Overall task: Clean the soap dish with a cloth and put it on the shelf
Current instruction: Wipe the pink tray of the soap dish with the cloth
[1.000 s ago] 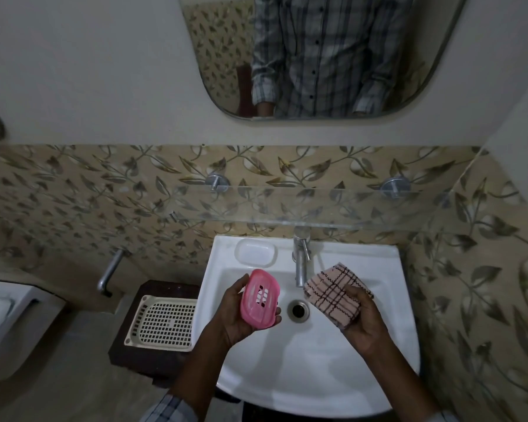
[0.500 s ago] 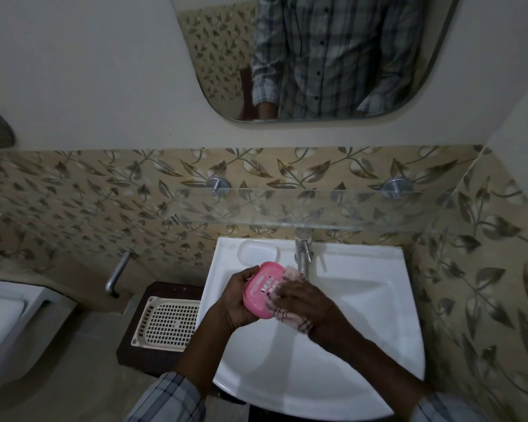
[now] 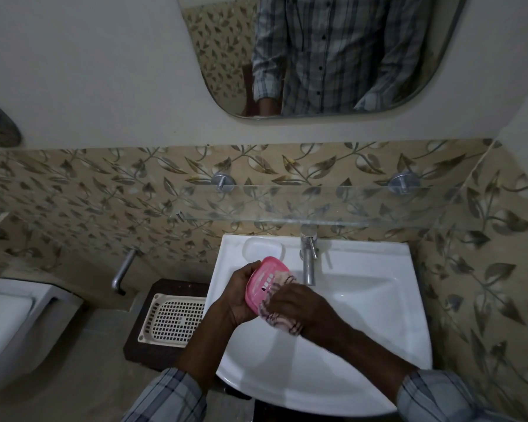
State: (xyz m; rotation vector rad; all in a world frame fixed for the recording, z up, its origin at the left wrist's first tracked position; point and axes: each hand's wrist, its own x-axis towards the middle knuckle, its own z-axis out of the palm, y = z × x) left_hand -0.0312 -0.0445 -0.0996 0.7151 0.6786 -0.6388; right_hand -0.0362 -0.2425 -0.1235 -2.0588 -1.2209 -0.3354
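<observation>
A pink slotted soap dish is held tilted over the left side of the white sink, gripped from the left by my left hand. My right hand presses a pink checked cloth against the dish's inner face; part of the cloth pokes out above my fingers. The cloth and hand hide the dish's right half. Above the sink, a glass shelf is fixed to the leaf-patterned tiles on two metal pegs and has nothing on it.
A chrome tap stands at the sink's back, just right of the dish. A moulded soap recess lies behind the dish. A cream plastic basket rests on a dark stool left of the sink. A toilet sits far left, a mirror above.
My right hand has carried the cloth left from over the drain onto the soap dish. The dish has risen slightly toward the tap, and the cloth has shifted lower across it.
</observation>
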